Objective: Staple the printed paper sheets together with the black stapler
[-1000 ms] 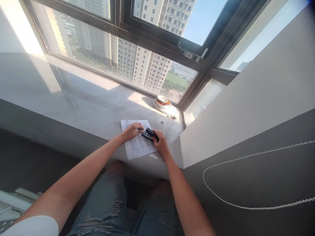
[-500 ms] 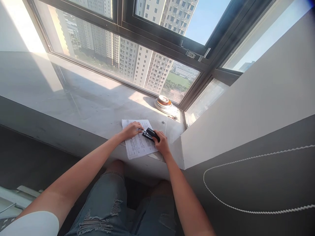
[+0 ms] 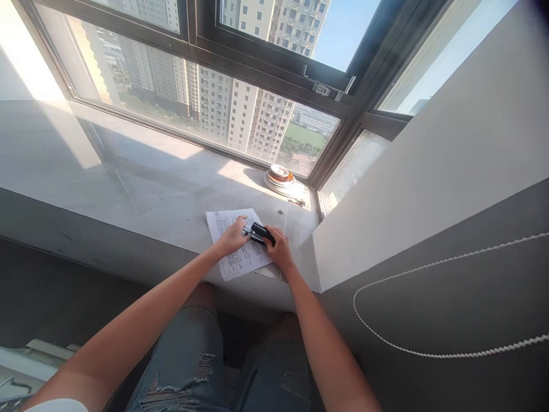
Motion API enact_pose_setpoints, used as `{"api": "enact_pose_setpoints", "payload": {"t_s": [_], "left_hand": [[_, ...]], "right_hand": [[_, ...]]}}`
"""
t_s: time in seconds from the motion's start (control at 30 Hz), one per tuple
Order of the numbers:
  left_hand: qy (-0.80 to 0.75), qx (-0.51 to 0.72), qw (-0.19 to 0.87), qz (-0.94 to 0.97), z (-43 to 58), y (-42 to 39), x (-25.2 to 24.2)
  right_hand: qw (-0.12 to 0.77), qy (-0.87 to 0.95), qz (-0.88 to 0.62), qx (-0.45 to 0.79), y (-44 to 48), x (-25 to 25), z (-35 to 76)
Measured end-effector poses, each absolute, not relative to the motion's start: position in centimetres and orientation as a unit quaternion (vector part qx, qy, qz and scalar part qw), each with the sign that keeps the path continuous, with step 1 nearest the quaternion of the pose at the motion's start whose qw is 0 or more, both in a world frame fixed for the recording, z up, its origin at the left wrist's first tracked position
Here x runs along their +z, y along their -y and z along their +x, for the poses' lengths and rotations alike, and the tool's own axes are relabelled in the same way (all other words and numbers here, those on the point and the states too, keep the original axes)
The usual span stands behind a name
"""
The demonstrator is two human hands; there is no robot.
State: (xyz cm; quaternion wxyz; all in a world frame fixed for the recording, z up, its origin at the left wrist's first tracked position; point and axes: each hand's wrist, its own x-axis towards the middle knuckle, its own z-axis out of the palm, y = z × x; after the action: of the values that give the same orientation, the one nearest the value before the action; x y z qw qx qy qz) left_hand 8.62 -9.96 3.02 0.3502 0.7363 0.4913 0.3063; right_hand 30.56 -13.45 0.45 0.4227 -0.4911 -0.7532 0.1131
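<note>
A black stapler (image 3: 258, 233) is in my right hand (image 3: 281, 250), whose fingers wrap round its rear end. Its upper and lower parts look spread apart, with a silvery metal part showing at the front. My left hand (image 3: 233, 236) is closed at that front end, thumb raised, its fingers against the silvery part. What it pinches is too small to make out. Beneath both hands lie printed sheets of paper (image 3: 240, 264) on the window sill, partly covered by the hands and stapler.
Near the window corner stands a stack of round, plate-like items (image 3: 279, 178). A small dark piece (image 3: 280, 212) lies on the sill (image 3: 163, 200) right of the paper. A wall (image 3: 412, 166) borders the right side, with a bead chain (image 3: 386, 349) hanging there.
My left hand has turned and its thumb has lifted, with the fingers lower against the stapler's front. More of the silvery part shows. My right hand keeps its hold; the view has shifted slightly.
</note>
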Motion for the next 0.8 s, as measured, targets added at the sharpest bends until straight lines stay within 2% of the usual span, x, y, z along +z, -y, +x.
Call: {"api": "enact_pose_setpoints", "payload": {"t_s": [0.3,0.47,0.6,0.8], "left_hand": [[-0.516,0.351,0.435,0.649,11.1,10.8,3.2],[-0.582,0.372,0.428,0.583,11.9,11.6,3.5],[-0.561,0.364,0.488,0.561,13.0,11.9,3.1],[-0.531,0.361,0.486,0.593,13.4,10.1,2.9]], "right_hand": [[0.424,0.738,-0.515,0.106,13.3,0.1,30.6],[0.425,0.735,-0.519,0.105,13.2,-0.1,30.6],[0.426,0.732,-0.521,0.104,12.8,-0.6,30.7],[0.410,0.736,-0.531,0.093,12.2,-0.9,30.6]]}}
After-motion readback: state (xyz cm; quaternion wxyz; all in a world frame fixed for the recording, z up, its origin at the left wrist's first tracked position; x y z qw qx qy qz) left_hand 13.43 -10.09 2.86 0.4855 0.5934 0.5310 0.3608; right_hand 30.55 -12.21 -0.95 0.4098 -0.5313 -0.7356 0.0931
